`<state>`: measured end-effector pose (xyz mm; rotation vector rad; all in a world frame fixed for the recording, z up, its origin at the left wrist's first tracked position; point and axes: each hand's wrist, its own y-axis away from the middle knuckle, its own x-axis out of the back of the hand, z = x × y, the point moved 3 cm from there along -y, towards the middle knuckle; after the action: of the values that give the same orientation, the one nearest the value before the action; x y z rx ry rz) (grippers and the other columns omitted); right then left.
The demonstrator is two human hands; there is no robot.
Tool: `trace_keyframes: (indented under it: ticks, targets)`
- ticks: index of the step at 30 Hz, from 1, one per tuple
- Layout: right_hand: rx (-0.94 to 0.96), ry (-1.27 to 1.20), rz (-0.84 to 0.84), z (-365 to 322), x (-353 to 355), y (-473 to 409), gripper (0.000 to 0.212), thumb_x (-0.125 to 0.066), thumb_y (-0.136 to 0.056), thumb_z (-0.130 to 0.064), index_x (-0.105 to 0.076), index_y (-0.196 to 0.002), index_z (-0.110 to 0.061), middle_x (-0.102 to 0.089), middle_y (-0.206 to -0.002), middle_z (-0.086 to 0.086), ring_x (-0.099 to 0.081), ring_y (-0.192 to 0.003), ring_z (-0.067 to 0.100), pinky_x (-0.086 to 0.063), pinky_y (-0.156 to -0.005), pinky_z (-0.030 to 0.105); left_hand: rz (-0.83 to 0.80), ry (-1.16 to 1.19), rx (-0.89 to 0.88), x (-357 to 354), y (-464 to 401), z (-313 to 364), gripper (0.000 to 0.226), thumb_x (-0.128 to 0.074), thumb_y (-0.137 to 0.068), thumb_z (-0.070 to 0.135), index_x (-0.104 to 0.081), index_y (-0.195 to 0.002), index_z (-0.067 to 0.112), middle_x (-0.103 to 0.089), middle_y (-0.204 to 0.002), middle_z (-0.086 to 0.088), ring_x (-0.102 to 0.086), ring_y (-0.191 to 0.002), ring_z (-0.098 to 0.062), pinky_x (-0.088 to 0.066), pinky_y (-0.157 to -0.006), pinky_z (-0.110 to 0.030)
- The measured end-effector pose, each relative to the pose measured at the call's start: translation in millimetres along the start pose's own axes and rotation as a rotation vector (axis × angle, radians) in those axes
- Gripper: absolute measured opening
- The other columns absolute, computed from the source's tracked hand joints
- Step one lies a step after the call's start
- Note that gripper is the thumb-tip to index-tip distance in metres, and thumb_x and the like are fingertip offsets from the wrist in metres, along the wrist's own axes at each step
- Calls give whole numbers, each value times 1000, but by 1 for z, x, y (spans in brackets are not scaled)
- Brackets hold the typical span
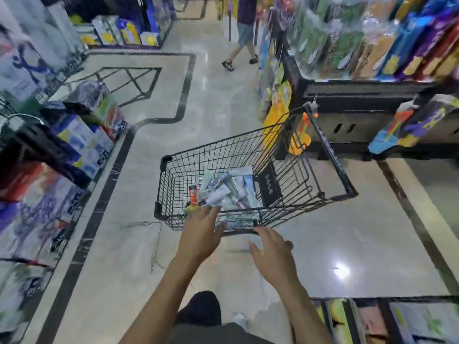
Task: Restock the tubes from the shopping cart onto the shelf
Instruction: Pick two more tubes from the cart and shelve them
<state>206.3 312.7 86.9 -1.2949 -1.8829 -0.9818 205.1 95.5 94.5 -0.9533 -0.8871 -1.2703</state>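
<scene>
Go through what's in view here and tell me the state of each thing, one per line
Shopping cart: standing in the aisle, partly loaded.
Tubes: piled loose in the cart's bottom.
Left hand: open, reaching over the near rim toward the tubes.
Right hand: open, at the cart's near rim, holding nothing.

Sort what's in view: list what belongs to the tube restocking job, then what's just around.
Job:
tubes piled in the cart
shopping cart
left hand reaching over the near rim
right hand

Just around:
orange toy hanging beside the cart
another person up the aisle
</scene>
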Motion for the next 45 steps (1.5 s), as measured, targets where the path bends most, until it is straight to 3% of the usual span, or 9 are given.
trace_keyframes:
  ticks: [5,9,14,22,26,32,37,41,45]
  targets:
    - [0,-8,-88,10,-3,-56,47,-52,-103,-43,-51,-146,-23,-50,-149,-6,-42,-140,17,-41,-111,35,-32,19,58,-22,-48,-14,45,-62,-95,43,-59,-132,18,-65,-125,-9,-62,-111,-35,-53,-91,-50]
    - [11,33,-111,1,5,-122,43,-48,-106,-43,-49,-146,-27,-47,-147,-12,-40,-138,12,-31,-89,27,-84,49,126,-47,-84,-36,45,-70,-93,38,-63,-130,14,-67,-122,-10,-63,-110,-37,-52,-92,-51]
    - [10,-15,-151,-16,14,-214,43,-51,-105,-40,-51,-145,-23,-51,-146,-6,-44,-135,15,-40,-105,31,-201,79,199,-75,-130,-65,45,-60,-95,45,-60,-133,20,-64,-122,-4,-63,-108,-31,-52,-90,-48]
    - [-46,-3,-266,-16,-5,-337,45,-56,-103,-35,-50,-145,-20,-51,-147,0,-50,-130,22,-41,-101,34,-372,99,279,-116,-196,-99,47,-60,-96,43,-59,-134,15,-65,-120,-8,-62,-109,-33,-52,-90,-48]
    - [-107,3,-360,8,-43,-385,44,-55,-103,-34,-49,-145,-20,-54,-143,3,-52,-124,25,-40,-89,33,-455,105,326,-159,-230,-121,50,-54,-97,45,-56,-137,15,-64,-124,-10,-62,-111,-36,-52,-89,-49]
    - [-182,11,-507,62,-125,-436,37,-57,-101,-35,-54,-134,-18,-61,-128,9,-59,-114,33,-49,-86,41,-529,145,453,-240,-280,-161,54,-61,-99,32,-47,-145,9,-57,-135,-17,-56,-122,-39,-50,-95,-49]
    - [-247,55,-576,108,-195,-468,38,-63,-98,-35,-55,-129,-15,-65,-119,12,-62,-100,32,-40,-71,38,-545,157,622,-314,-303,-201,54,-63,-98,28,-46,-145,7,-54,-140,-19,-53,-126,-39,-48,-95,-50]
    - [-309,75,-596,140,-237,-486,35,-63,-95,-26,-57,-126,-12,-63,-122,16,-62,-104,36,-47,-74,40,-527,165,670,-364,-313,-227,51,-67,-92,21,-51,-139,8,-59,-132,-18,-59,-119,-39,-51,-91,-50]
    - [-337,69,-626,162,-265,-497,38,-70,-89,-24,-58,-121,-7,-63,-121,18,-62,-107,38,-52,-86,47,-549,145,734,-392,-319,-240,51,-66,-95,20,-45,-140,6,-53,-140,-17,-50,-129,-37,-47,-95,-50]
